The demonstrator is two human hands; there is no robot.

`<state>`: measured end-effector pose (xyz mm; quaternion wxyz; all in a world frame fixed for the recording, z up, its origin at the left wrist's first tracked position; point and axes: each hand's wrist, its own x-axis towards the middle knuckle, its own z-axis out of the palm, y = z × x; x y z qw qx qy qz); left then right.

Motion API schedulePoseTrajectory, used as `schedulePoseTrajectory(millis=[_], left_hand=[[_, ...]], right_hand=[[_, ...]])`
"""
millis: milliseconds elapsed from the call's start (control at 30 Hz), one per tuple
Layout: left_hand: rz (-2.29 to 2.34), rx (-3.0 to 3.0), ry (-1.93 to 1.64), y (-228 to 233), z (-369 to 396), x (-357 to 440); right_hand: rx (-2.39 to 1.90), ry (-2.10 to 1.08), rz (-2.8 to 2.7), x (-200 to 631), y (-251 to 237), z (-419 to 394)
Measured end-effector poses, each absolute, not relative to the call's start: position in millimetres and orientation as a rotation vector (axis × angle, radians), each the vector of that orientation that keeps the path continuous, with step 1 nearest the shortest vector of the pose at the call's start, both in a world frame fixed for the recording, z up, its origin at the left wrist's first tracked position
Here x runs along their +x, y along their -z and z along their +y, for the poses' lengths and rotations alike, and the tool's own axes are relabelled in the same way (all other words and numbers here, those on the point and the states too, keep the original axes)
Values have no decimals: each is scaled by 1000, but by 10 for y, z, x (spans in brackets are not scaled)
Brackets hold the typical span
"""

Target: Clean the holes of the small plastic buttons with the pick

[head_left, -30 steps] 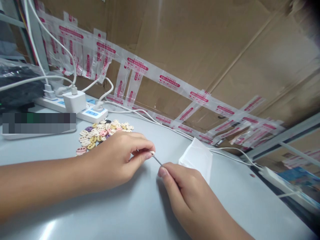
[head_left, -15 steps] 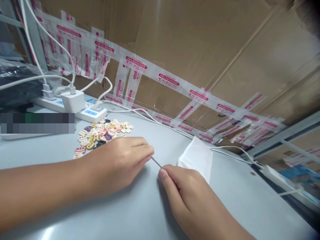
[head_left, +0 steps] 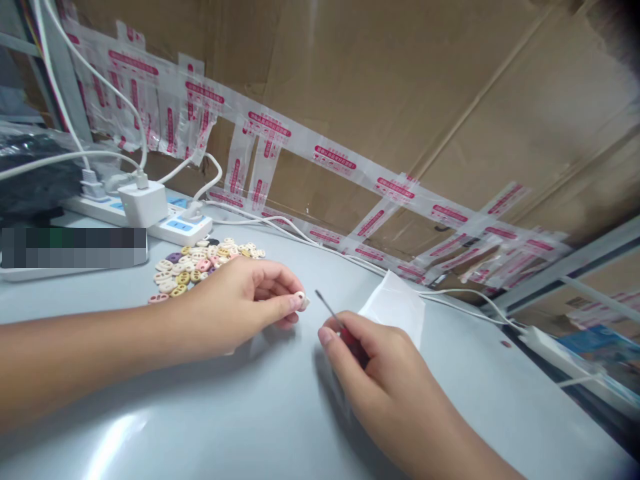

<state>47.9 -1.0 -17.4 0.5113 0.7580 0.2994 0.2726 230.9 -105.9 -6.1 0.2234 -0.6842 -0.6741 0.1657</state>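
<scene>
A small pale bead (head_left: 301, 300) is pinched between thumb and forefinger tips of the left hand (head_left: 240, 307), w/ the remaining fingers curled loosely; the thin metal pin (head_left: 327, 309) is pinched in the right hand (head_left: 380, 373), its long axis slanted up and toward the left hand, tip just beside the bead but apart from it. The bead is thus found just off the pin tip, nearer the left hand, low over the table (head_left: 280, 427). The pin's lower end is hidden inside the right-hand grip, the bead's hole is too small to be made out, and the bead pile (head_left: 200, 263) is partly covered beyond the left hand.
</scene>
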Motion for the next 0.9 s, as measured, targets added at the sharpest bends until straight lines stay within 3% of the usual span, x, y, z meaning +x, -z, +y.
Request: schedulePoseTrajectory(millis=[367,900], left_hand=[[594,1429,-526,268,-38,540],[489,1694,-517,205,-128,520]], right_hand=[[-1674,-684,-1471,2259,163,-915],[-1725,-1001,-1409,2330,14,-950]])
